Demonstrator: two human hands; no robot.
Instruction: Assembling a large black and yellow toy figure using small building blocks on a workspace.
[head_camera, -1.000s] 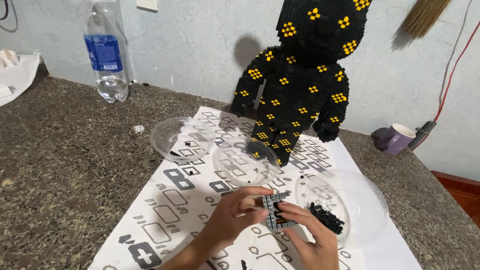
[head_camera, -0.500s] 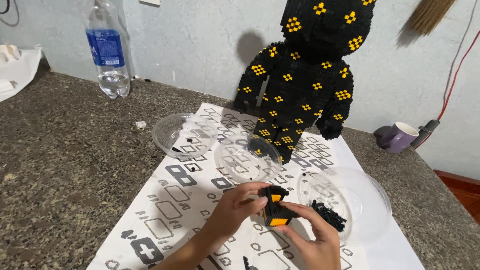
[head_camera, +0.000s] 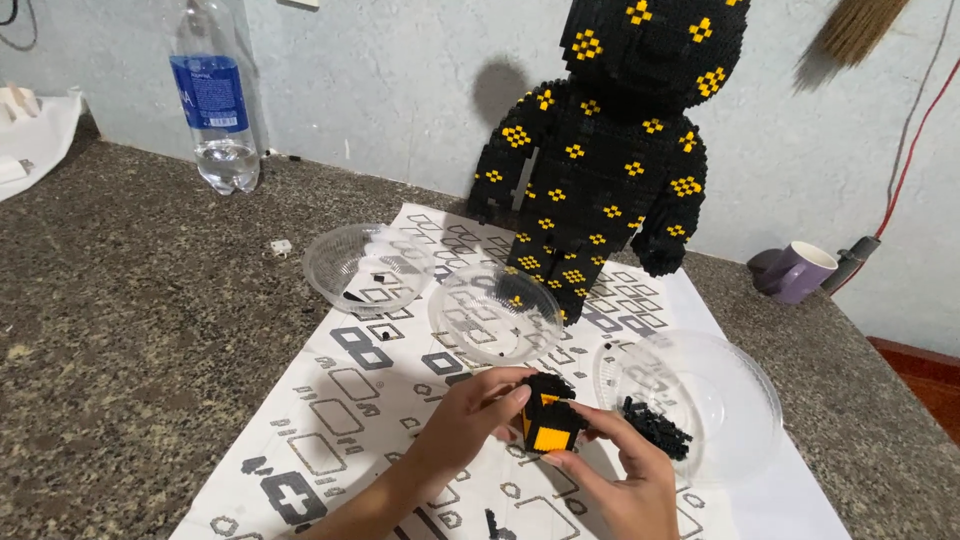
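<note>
Sub-assembly handling: both hands are holding a small black-and-orange block piece above the patterned sheet

The left hand (head_camera: 470, 420) is pinching the block piece (head_camera: 548, 416) from its left side, fingers closed on it, while the right hand (head_camera: 620, 475) is gripping it from below and the right, thumb and forefinger narrow around its lower edge. The piece is sitting between the two hands, just above the printed sheet (head_camera: 360, 400) and just beside the clear bowl (head_camera: 735, 400) holding loose black bricks (head_camera: 655, 428). Two more clear bowls (head_camera: 365, 265) (head_camera: 495, 312) are lying farther up the sheet, in front of the tall black-and-yellow block figure (head_camera: 610, 160). Judged from the grip, the step in hand is inspecting or turning the piece; the next move is calling for a steady hold by one hand so the other is free to take a brick from the near bowl
</note>
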